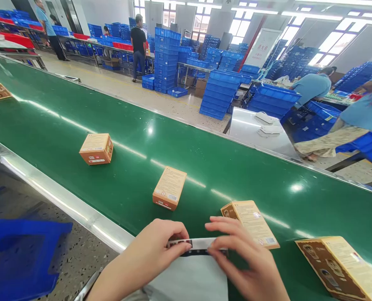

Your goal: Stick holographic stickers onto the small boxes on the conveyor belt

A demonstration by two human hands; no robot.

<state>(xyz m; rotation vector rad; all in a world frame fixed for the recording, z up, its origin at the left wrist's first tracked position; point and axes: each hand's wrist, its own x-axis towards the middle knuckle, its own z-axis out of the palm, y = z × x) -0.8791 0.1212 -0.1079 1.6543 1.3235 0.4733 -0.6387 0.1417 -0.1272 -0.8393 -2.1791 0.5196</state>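
My left hand (162,244) pinches one end of a narrow white strip (203,243) with dark printed patches between thumb and forefinger. At the strip's other end, the thumb and forefinger of my right hand (239,251) close on it, the other fingers spread. A dark band with small light marks runs along its lower edge. Below hangs a pale grey sheet-like surface (201,278); whether it joins the strip I cannot tell. Just beyond my right hand lies a brown and cream carton (256,223), partly covered by its fingers. Another carton (170,186) lies ahead of my left hand.
A green conveyor belt (135,142) crosses the view, with a metal edge (73,209) nearest me. More cartons sit on it, one at right (345,267), one at left (96,148). A blue crate (19,259) stands lower left. People and stacked blue crates (221,94) are beyond.
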